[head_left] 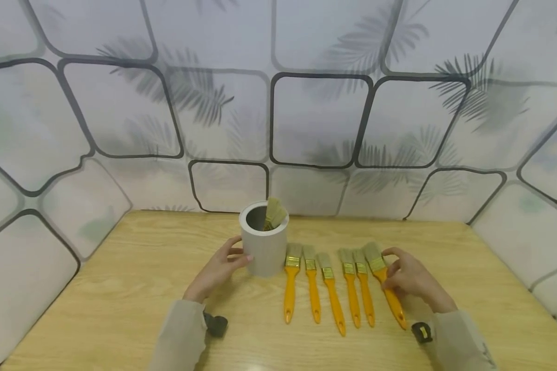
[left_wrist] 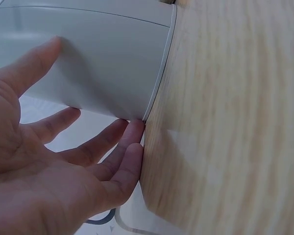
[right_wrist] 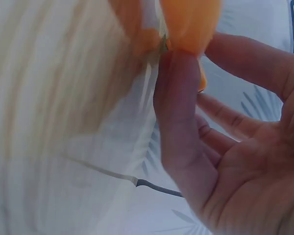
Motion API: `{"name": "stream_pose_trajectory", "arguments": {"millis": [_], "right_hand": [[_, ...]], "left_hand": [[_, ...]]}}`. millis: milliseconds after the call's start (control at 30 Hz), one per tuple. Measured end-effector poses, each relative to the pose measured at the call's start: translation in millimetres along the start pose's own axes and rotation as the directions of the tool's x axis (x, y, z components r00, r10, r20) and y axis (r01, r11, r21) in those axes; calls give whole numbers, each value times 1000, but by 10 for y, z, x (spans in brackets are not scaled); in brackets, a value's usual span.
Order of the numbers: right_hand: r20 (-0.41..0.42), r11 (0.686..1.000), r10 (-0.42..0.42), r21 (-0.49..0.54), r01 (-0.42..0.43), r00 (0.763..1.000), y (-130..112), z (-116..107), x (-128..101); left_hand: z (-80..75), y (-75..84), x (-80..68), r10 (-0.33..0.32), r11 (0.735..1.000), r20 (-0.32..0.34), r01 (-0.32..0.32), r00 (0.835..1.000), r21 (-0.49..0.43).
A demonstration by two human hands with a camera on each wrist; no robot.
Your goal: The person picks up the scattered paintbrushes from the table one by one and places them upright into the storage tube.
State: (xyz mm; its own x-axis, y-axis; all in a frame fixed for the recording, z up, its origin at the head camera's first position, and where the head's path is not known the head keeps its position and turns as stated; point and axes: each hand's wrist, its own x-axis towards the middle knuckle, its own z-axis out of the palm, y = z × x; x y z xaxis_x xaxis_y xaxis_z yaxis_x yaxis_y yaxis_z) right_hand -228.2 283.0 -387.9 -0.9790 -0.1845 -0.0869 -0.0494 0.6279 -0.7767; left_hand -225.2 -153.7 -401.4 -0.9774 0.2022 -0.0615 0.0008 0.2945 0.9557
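A grey cylindrical container (head_left: 264, 255) with a pale rim stands upright on the table, paintbrush bristles (head_left: 274, 214) showing above its mouth. My left hand (head_left: 218, 270) holds its left side, thumb on the front wall and fingers curved against the side, low near the base. At the right end of a row of paintbrushes, my right hand (head_left: 410, 277) pinches a paintbrush (head_left: 393, 306) by its orange handle (right_wrist: 191, 22) between thumb and fingers. That brush slants, bristles up and left. Just left of it lie two paintbrushes, and three more (head_left: 328, 275) lie nearer the container.
The light wood table (head_left: 134, 288) carries the brushes, bristles toward the back. A patterned fabric backdrop (head_left: 315, 118) rises behind the table and along both sides. The container stands near the back edge, close beside the leftmost paintbrush in the row (head_left: 290, 283).
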Motion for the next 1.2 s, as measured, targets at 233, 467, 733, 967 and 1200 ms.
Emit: {"name": "stream_pose_trajectory", "arguments": {"millis": [233,467,733,967,1200], "right_hand": [[-13,995,-24,100,26,1000,-11,-27,4],[-47,980,-55,188,63,997,-51,-62,14],[-76,966,-69,244,85,995,-89,-50,45],[-125,950,-64,297,99,990,-154,-29,83],[-204,930,-64,343,132,977,-253,-59,121]], "left_hand": [[1,-8,4,7,1000,-7,-7,1000,-1],[22,-15,-2,11,1000,-14,-11,1000,1],[38,-42,5,16,1000,-27,-16,1000,-3],[31,-72,-18,9,1000,-32,-8,999,9],[41,-66,11,24,1000,-25,-24,999,3]]}}
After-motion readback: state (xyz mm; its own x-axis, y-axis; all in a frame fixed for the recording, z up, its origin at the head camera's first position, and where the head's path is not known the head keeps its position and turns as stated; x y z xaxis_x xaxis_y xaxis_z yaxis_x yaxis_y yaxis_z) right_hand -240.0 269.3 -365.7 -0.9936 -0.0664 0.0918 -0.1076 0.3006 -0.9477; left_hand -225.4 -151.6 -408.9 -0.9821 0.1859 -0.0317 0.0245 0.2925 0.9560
